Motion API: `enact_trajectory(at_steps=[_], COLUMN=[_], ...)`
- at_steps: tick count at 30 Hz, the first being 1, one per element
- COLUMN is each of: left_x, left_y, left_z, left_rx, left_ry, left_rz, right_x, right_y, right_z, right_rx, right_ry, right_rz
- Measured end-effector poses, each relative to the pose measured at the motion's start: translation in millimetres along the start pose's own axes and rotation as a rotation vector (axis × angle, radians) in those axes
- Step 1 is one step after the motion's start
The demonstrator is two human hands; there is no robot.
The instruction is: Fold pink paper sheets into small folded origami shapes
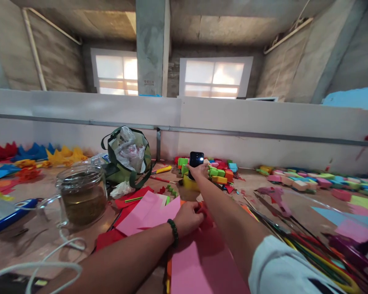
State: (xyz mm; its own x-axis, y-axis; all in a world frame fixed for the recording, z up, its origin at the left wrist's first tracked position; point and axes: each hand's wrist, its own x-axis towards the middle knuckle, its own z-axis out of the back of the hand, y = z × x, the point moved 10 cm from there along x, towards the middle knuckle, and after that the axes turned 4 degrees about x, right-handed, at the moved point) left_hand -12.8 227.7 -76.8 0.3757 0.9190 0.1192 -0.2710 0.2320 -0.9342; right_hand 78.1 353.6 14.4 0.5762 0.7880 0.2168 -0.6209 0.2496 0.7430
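My right hand is stretched forward, its fingers closed around the lower part of a black smartphone that stands upright. Under that hand a yellow object shows in part. Nearer to me, my left hand, with a dark beaded bracelet at the wrist, is curled with its fingertips at a piece of red paper; the exact grip is partly hidden. Pink paper sheets lie below the left hand, and more pink paper lies to its left over red sheets.
At left stand a lidded glass jug of brownish liquid and a green bag stuffed with plastic. A yellow utility knife lies behind. Colourful folded-paper blocks line the back. A pink glue gun and a white cable flank the work area.
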Motion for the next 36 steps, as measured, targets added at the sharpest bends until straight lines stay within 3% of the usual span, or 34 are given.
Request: enact_trajectory(at_steps=[4,7,12,14,16,19,22,27,30,33,35,36], left_x=[-7,-11,-16,-17,-18,-20,-20,-20,-24,-25,-19,-14], left_y=[-15,-27,-39,-40,-41,-43,-42,-38,-45,-43,-31,-27], left_z=[5.7,7.7,6.7,6.0,4.9,3.8,4.0,6.6,4.2,15.1,30.5,39.0], left_rx=[0.004,0.023,0.042,0.053,0.070,0.107,0.152,0.192,0.167,-0.005,-0.116,-0.131], left_ry=[-0.023,-0.032,-0.033,-0.034,-0.033,-0.037,-0.051,-0.065,-0.022,-0.074,-0.175,-0.225], left_rz=[-0.065,-0.146,-0.219,-0.225,-0.230,-0.241,-0.233,-0.189,-0.193,-0.093,0.059,0.114], right_x=[4,-8,-70,-107,-112,-103,-99,-112,-121,-105,-72,-57], right_y=[11,9,-32,-39,-52,-64,-70,-70,-69,-73,-80,-78], right_z=[21,37,67,75,82,82,77,85,82,68,57,51], right_rx=[0.133,0.251,0.336,0.259,0.182,0.260,0.323,0.337,0.328,0.404,0.414,0.385], right_ry=[0.151,0.389,0.852,1.037,0.949,0.778,0.705,0.699,0.830,0.976,0.891,0.842], right_rz=[0.126,0.251,0.396,0.643,0.725,0.700,0.704,0.784,0.779,0.554,0.322,0.288])
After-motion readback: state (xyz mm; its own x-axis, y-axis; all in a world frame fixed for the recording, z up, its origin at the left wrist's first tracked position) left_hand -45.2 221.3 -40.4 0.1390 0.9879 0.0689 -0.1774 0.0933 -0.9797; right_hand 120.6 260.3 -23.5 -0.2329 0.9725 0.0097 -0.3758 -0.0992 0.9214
